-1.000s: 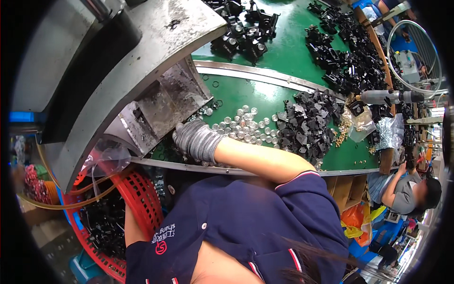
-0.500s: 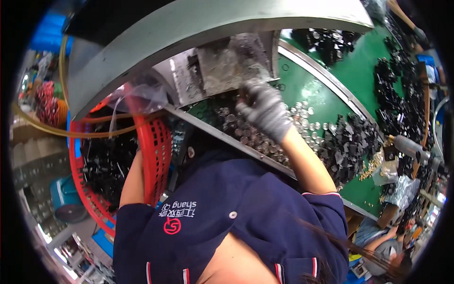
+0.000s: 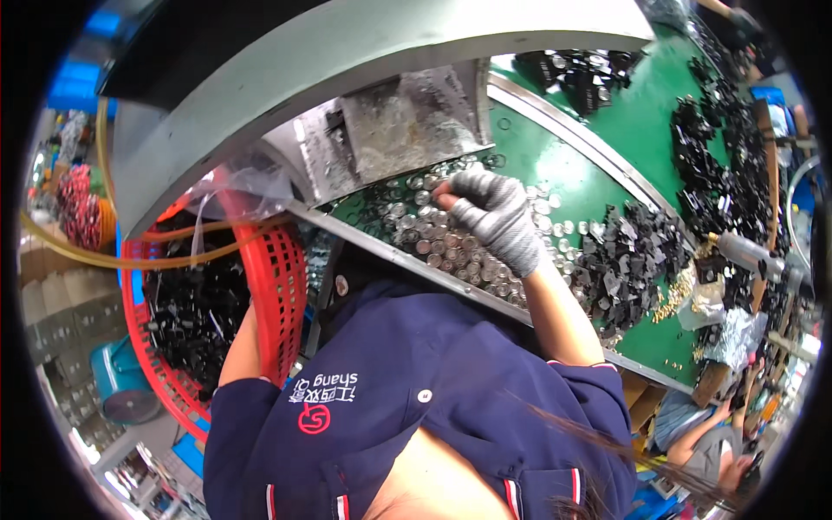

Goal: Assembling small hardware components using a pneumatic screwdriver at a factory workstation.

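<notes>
My right hand wears a grey striped glove with bare fingertips. It hovers over a heap of small round silvery parts on the green table, its fingers curled and thumb and forefinger drawn together. Whatever lies between them is too small to make out. At the left, my left forearm reaches into a red perforated basket of black parts. The basket's rim and wall hide the left hand. Thin black rings lie beside the silvery parts, under the grey metal chute.
A curved metal machine cover arches over the table. Flat black pieces and small brass-coloured parts lie to the right. A metal rail crosses the table. A yellowish hose loops across the basket. Another person sits at lower right.
My right hand has shifted slightly down and turned, and its thumb and forefinger now show drawn together. My left forearm stays at the basket. The whole view has shifted slightly.
</notes>
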Demonstrator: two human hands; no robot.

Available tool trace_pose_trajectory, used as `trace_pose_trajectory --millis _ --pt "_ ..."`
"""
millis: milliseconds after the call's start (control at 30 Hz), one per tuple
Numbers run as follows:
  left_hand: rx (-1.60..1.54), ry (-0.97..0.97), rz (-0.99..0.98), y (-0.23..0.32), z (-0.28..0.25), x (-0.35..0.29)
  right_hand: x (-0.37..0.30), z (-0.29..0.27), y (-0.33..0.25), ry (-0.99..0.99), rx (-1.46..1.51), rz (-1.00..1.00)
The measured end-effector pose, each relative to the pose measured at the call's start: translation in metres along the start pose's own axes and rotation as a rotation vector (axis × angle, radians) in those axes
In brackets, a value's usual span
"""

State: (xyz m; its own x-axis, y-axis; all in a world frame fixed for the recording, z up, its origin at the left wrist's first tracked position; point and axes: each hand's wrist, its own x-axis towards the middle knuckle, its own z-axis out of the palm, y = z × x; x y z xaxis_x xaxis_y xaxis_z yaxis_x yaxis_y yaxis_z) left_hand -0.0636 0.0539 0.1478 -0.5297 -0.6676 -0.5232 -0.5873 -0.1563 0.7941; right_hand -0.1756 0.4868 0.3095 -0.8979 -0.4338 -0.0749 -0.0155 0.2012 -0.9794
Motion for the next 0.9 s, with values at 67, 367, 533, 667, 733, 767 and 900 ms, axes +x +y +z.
trace_pose_trajectory --millis 67,367,533,667,733,767,900 --pt "-0.011 -0.053 0.000 -0.007 -0.016 -0.020 0.000 -0.007 0.003 0.037 -0.019 -0.011" --pt "-0.130 -0.106 -0.032 0.055 0.015 0.047 0.000 0.007 0.007 0.041 -0.035 -0.079" --pt "-0.196 -0.082 -0.065 0.051 -0.008 0.038 -0.002 0.005 0.000 0.011 -0.091 -0.099" --pt "-0.262 -0.055 -0.093 0.023 -0.079 0.017 -0.003 -0.004 0.000 0.019 -0.073 0.003" --pt "-0.314 -0.014 -0.110 0.015 -0.108 0.011 -0.002 -0.007 0.004 0.025 -0.059 -0.031" --pt "-0.390 -0.230 -0.055 -0.001 -0.165 0.023 -0.002 -0.009 0.006 0.033 -0.040 -0.060" --pt "-0.395 -0.303 0.329 0.066 -0.210 -0.101 0.002 -0.006 0.007 0.041 0.050 -0.057"
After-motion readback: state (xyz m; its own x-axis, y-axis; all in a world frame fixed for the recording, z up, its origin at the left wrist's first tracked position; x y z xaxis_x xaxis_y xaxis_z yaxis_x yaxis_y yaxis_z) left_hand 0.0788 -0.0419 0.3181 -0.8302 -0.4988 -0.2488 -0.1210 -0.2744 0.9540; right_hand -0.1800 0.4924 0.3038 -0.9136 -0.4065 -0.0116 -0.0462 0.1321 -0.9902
